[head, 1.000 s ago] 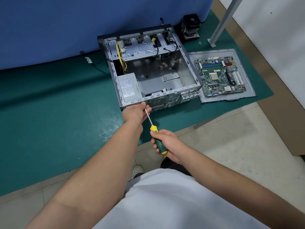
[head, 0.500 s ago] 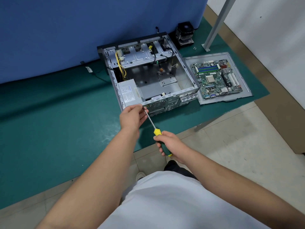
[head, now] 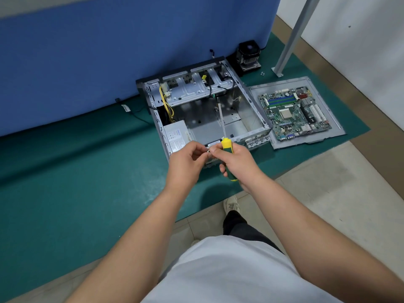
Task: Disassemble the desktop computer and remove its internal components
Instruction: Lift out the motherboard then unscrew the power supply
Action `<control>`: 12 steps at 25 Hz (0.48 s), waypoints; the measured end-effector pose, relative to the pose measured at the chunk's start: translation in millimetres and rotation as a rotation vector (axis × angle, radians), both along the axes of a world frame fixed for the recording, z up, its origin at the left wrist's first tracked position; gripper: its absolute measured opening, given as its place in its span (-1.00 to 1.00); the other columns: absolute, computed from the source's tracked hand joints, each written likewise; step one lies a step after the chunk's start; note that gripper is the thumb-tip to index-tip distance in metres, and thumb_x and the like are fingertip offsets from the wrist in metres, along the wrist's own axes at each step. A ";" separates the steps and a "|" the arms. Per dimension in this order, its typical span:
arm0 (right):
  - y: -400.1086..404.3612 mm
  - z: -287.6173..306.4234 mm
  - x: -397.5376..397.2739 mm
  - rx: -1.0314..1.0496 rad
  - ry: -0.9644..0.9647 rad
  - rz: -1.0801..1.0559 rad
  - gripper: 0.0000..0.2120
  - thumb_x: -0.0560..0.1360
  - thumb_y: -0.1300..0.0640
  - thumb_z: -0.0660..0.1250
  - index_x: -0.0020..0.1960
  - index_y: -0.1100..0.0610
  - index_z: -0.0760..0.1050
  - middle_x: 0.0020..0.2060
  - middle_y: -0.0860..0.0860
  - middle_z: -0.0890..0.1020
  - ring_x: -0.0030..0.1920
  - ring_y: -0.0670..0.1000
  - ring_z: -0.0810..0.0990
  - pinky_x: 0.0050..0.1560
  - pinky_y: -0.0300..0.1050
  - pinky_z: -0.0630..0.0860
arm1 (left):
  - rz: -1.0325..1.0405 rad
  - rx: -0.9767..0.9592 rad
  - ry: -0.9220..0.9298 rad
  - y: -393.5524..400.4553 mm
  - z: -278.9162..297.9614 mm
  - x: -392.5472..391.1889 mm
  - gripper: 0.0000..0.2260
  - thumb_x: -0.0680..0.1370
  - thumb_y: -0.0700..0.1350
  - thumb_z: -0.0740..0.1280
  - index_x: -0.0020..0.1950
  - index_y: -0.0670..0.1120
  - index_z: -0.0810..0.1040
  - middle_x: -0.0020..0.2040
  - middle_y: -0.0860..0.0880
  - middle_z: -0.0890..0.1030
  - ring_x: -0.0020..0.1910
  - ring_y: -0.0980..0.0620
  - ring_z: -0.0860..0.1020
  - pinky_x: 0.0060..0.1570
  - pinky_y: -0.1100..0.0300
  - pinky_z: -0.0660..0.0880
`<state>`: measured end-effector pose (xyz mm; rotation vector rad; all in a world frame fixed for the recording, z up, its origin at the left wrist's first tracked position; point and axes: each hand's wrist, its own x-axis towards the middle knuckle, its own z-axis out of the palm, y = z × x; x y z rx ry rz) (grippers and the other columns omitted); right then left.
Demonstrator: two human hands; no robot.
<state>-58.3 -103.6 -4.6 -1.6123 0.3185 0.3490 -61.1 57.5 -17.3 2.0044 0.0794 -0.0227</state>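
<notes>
A: Where is the computer?

B: The open grey metal desktop computer case (head: 205,110) lies on its side on the green floor mat (head: 65,182), its far edge against the blue padded wall (head: 109,51). Inside, at the near left corner, sits the silver box-shaped power supply (head: 177,136), with yellow wires (head: 166,106) running up the left side.

A: And what are the hands doing?

B: Both are raised together above the near edge of the case. The right hand (head: 237,162) has its fingers curled round the green and yellow handle of a screwdriver (head: 226,147), whose metal shaft points away towards the far side of the case. The left hand (head: 185,162) has thumb and fingertips drawn together beside the right thumb, pinching a small silvery screw (head: 208,151); it is too small to make out clearly.

A: Anything already out of the case?

B: Yes. To the right, the green motherboard (head: 293,113) lies flat on a grey metal side panel (head: 306,139). Beyond it, near the wall, stands a black cooler fan (head: 249,55), and a grey metal post (head: 290,38) rises just right of that.
</notes>
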 end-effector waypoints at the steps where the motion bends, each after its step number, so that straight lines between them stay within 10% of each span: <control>1: -3.3 0.4 8.4 0.007 0.010 0.008 -0.95 0.49 -0.02 0.49 -0.13 -0.08 0.66 -0.19 -0.01 0.74 -0.44 -0.03 0.50 -0.45 -0.16 0.45 | -0.010 0.022 -0.004 -1.4 -0.1 8.2 -0.94 0.53 -0.10 0.52 -0.09 0.01 0.67 -0.25 0.16 0.67 -0.25 0.26 0.59 -0.24 0.43 0.46; 12: -89.1 1.2 126.8 -0.018 0.141 0.086 -0.94 0.44 0.14 0.48 -0.13 0.05 0.61 -0.22 0.04 0.72 -0.46 -0.02 0.47 -0.48 -0.20 0.41 | -0.335 0.278 -0.014 -64.8 8.1 119.2 -0.91 0.57 -0.02 0.47 0.02 0.04 0.60 -0.08 0.14 0.69 -0.06 0.16 0.65 -0.05 0.11 0.60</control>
